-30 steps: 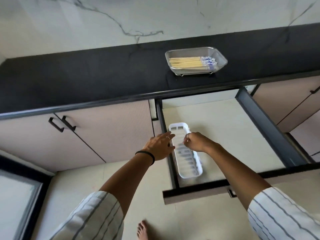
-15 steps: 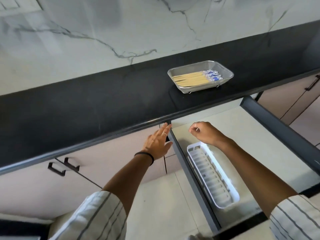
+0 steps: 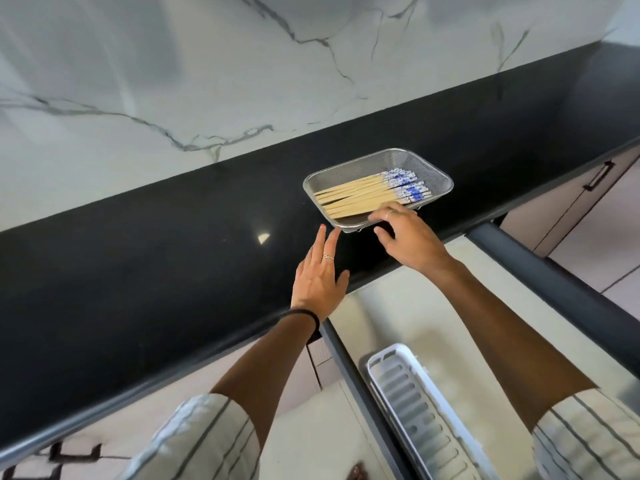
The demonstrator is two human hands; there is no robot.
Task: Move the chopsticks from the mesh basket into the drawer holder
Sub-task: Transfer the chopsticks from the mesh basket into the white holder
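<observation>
A steel mesh basket (image 3: pixel 434 169) stands on the black countertop (image 3: pixel 173 237). Inside it lie several bamboo chopsticks (image 3: pixel 360 197) with blue-and-white patterned ends pointing right. My right hand (image 3: pixel 405 237) hovers at the basket's near rim, fingers spread and curled, holding nothing. My left hand (image 3: pixel 320 271) is flat over the counter just left of the basket, its fingertips close to the basket's near-left corner, also empty. A white slotted holder (image 3: pixel 415 410) lies in the open drawer (image 3: pixel 433 323) below, with nothing in its slots.
The drawer's dark grey side rails (image 3: pixel 554 285) jut out under the counter edge. Beige cabinet fronts with black handles (image 3: pixel 599 174) sit at right and lower left. A marble wall rises behind the counter.
Both hands have risen from the holder in the drawer up to the counter, reaching the basket's near edge. My view has tilted up toward the countertop.
</observation>
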